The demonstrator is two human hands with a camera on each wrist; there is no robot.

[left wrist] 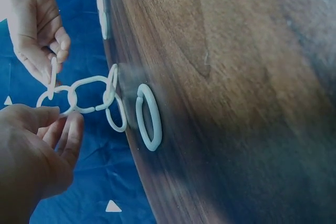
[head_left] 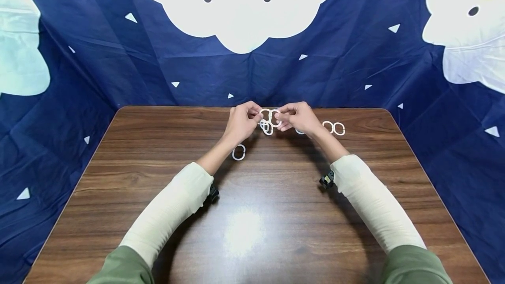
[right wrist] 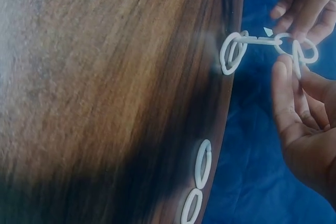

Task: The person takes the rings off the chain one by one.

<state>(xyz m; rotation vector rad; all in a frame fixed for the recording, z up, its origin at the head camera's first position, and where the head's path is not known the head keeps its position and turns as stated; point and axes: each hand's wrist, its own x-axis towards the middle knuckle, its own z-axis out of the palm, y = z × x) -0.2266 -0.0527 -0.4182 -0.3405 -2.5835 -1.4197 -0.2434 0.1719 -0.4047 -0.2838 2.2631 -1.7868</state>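
My left hand [head_left: 241, 122] pinches an oval white plastic link [left wrist: 64, 88] at the end of a short chain between thumb and fingers. More joined links [left wrist: 88, 80] hang from it, the lowest ones down by the table's far edge. Facing it, my right hand [head_left: 301, 116] pinches another white link [right wrist: 297, 61], which passes through the loop of the left hand's link. Whether that link's gap is fully through cannot be seen clearly. Both hands are raised close together over the far edge.
On the brown wooden table [head_left: 276, 196] lie loose white links: one link [head_left: 238, 152] near my left wrist, a pair of links [head_left: 339, 129] right of my right hand, and a link [head_left: 300, 131] partly hidden beneath that hand. A blue patterned cloth [head_left: 252, 78] hangs behind.
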